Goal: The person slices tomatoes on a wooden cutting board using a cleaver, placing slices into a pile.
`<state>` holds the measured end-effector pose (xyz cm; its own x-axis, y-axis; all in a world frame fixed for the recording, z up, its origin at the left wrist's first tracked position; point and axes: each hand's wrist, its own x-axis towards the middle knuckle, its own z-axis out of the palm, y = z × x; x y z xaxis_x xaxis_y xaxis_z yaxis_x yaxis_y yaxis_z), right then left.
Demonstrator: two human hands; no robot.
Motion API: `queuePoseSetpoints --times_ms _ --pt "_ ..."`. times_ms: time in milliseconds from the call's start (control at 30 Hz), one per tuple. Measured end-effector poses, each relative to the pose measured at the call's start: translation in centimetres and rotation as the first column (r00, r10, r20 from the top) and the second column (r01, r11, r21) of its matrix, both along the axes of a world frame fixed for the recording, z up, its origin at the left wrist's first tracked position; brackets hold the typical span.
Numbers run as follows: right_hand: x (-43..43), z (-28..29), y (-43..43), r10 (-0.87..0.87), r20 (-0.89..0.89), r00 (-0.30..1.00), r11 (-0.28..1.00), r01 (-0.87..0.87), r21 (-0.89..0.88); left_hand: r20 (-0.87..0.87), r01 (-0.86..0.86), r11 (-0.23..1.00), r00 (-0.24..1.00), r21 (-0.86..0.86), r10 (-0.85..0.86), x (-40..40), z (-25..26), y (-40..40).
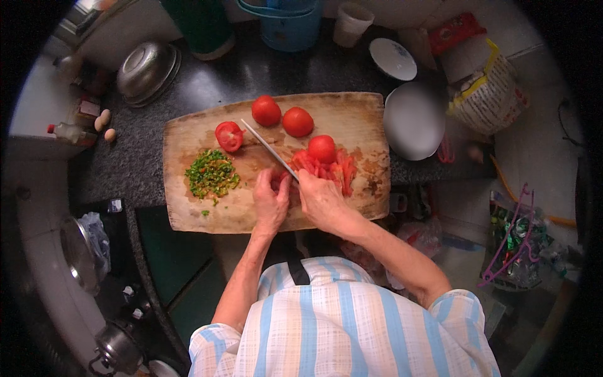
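My right hand (322, 198) grips a knife (269, 148) whose narrow-looking blade points up and to the left over the wooden cutting board (188, 217). Close beside it, my left hand (272, 200) has its fingers curled on a piece of tomato (281, 181), mostly hidden by the fingers. Sliced tomato (346, 174) is heaped right of the knife, with a tomato (321, 149) on top of it. Two whole tomatoes (266, 111) lie near the board's far edge. A cut tomato (229, 136) rests to the left, above a pile of chopped green vegetable (212, 174).
A white oval bowl (414, 121) touches the board's right side. Behind it are a small dish (393, 59) and a plastic cup (352, 26). A blue bucket (290, 28) stands at the back. Metal bowls (147, 70), several eggs (110, 135) and a bottle (73, 134) are at the left.
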<state>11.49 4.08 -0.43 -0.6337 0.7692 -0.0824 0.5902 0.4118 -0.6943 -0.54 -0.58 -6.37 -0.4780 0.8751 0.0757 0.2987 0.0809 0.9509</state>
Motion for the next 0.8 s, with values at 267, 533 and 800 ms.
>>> queuePoseSetpoints --times_ms 267,533,800 --pt "2.1 -0.6 1.0 -0.101 -0.122 0.987 0.995 0.096 -0.041 -0.215 -0.011 1.0 0.977 0.024 0.016 0.1 0.0 -0.9" --pt "4.1 1.0 0.6 -0.009 -0.087 0.996 0.988 -0.005 -0.152 -0.486 0.136 0.988 0.87 0.074 -0.084 -0.4 0.0 -1.4" --pt "4.1 2.1 -0.2 0.056 0.067 0.996 0.983 -0.044 -0.177 -0.498 0.164 0.983 0.861 0.081 -0.103 -0.6 -0.5 -1.7"
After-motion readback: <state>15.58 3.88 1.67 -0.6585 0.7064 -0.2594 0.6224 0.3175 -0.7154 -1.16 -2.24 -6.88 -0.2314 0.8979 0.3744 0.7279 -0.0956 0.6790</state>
